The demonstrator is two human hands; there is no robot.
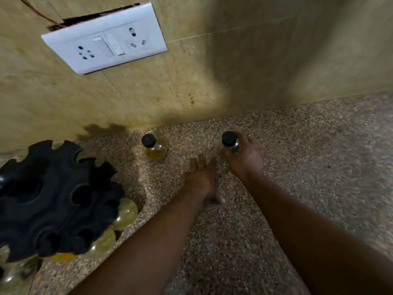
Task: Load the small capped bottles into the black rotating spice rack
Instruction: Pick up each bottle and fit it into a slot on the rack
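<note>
Right grip (244, 160) curled round capped bottle (231, 144) on surface (319, 167) by wall (234, 81); left grip (200, 177) spread, empty. Second bottle (154, 149) stands toward black rack (53, 199). Risk: swing across could topple it (smooth glass); misaligned slot may jam.

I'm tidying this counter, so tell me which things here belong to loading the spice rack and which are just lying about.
Job: black plastic rotating spice rack; black-capped glass bottle of yellow liquid standing free; black-capped clear glass bottle in the right hand; yellowish round bottles already racked.
Bystanders: white switch-and-socket plate; beige tiled wall; speckled stone counter.
</note>
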